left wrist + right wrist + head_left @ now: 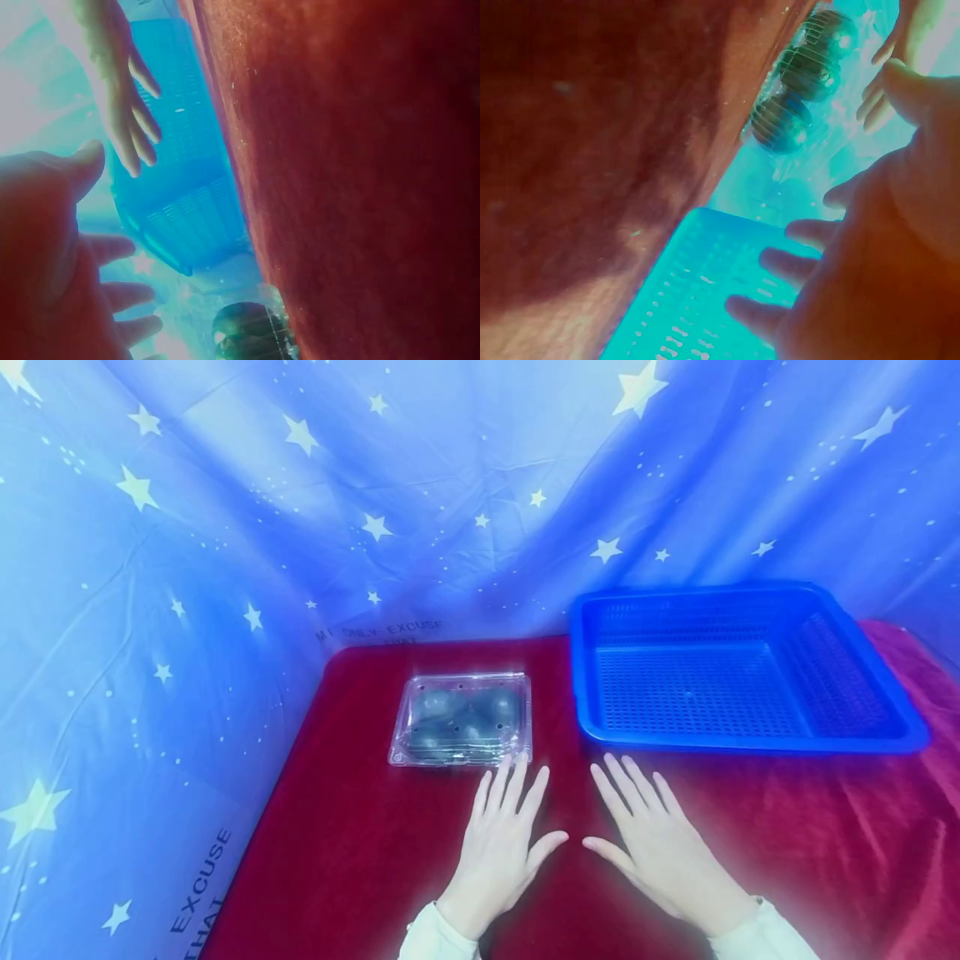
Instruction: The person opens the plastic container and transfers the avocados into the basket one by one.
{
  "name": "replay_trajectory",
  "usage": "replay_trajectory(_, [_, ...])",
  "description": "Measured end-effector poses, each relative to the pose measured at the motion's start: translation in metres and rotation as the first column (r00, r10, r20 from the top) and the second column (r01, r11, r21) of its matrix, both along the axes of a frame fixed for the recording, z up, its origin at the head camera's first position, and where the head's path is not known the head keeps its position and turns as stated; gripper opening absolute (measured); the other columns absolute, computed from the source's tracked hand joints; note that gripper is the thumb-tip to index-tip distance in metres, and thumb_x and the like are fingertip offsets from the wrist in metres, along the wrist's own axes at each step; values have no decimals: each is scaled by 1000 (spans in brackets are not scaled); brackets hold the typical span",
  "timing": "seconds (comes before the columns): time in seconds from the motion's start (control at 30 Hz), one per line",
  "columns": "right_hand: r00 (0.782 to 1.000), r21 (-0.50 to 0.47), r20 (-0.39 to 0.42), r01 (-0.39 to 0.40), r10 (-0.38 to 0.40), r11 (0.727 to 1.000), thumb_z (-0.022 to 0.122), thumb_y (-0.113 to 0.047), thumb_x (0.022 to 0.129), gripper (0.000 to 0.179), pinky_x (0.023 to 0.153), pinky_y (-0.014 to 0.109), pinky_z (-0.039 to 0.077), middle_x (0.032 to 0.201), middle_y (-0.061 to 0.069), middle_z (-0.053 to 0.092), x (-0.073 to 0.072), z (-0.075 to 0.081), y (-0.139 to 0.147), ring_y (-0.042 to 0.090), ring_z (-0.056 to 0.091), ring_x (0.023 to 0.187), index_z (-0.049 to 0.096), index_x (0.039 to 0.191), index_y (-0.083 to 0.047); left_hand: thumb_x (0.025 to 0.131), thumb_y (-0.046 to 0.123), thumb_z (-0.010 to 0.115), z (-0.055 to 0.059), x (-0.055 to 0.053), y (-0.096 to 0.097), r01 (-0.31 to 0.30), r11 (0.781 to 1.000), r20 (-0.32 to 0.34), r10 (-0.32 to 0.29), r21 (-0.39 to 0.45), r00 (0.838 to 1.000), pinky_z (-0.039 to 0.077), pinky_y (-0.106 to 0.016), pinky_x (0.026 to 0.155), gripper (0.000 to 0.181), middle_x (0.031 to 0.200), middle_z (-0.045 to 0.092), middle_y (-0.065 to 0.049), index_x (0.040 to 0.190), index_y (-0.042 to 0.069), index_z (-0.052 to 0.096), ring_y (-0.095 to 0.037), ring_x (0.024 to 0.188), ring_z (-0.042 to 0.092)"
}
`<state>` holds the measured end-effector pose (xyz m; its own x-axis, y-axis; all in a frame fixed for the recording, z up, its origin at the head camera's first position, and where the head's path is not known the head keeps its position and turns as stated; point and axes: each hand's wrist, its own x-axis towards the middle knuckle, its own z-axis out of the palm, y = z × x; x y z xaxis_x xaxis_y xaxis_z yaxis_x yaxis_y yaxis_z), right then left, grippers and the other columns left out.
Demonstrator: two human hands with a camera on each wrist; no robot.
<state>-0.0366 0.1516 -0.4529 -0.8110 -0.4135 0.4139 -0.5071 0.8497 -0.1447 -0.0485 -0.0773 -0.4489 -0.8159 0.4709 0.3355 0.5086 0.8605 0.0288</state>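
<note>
Where my pale sleeves [438,937] end, my left hand [498,843] and my right hand [663,852] reach forward with their backs up, fingers straight and fanned apart, thumbs angled in toward each other. Neither of them grips anything. A narrow gap parts my two thumb tips, and red cloth [352,860] shows through it, spreading out to either side of my hands as well.

Just ahead of my left fingers lies a clear plastic box [397,747], lidded, with several dark round things [442,703] inside. In the head view my fingertips overlap its near right corner, yet both wrist views show a gap between fingers and plastic. Ahead of my right fingers, their tips just short of it, runs the near rim of a blue basket [750,743], which stretches well out to the right of them; its mouth faces up and the perforated floor shows. Between box and basket a strip of cloth leads forward from the gap between my hands, and left of my left fingers there is room as far as the slanting table edge. Farthest from my fingertips hangs a blue curtain [480,560] printed with pale stars.
</note>
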Motion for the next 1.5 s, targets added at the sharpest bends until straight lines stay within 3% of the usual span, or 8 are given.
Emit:
replay_trajectory(0.17, [999,11,31,-28,28,1000,45,-63,97,80,106,62,40,155,18,39,-7,5,-9,41,39,141,36,153,-6,93,52,61,2,-2,-6,23,999,-8,-23,44,1000,32,-51,116,74,158,36,-11,153,17,38,-31,146,33])
replay_trajectory(0.47, [993,22,-42,-107,108,994,30,-62,101,78,108,60,40,153,20,42,-20,14,-26,40,41,140,39,150,-2,90,48,67,11,-13,-25,92,992,-11,-92,89,996,36,-53,113,77,156,38,-12,153,16,38,-31,143,36])
replay_trajectory(0.6, [990,21,-53,-131,132,991,29,-60,102,77,110,58,38,153,21,41,-24,18,-34,40,39,141,39,150,0,91,47,67,16,-18,-36,89,990,-10,-89,110,996,36,-53,113,75,157,36,-11,153,16,38,-30,142,37])
replay_trajectory(0.93, [983,16,-47,-177,178,984,66,-44,92,78,111,51,40,151,22,44,-32,25,-48,39,41,140,39,148,4,90,42,70,23,-34,-60,76,990,-47,-71,117,996,38,-51,112,73,150,45,-12,151,14,41,-31,137,43])
replay_trajectory(1.17, [977,-6,-74,-201,200,980,75,-36,86,82,111,50,40,149,24,45,-43,24,-57,39,43,139,40,147,6,89,39,71,25,-45,-82,66,987,-75,-56,148,996,39,-53,110,68,146,49,-13,146,12,47,-34,133,47])
replay_trajectory(1.5, [977,-25,-22,-215,214,976,74,-33,89,76,114,48,37,148,23,47,-55,28,-70,38,43,139,41,146,6,90,33,71,24,-58,-113,27,985,-89,-13,168,996,38,-54,109,58,141,52,-16,139,8,54,-36,131,48])
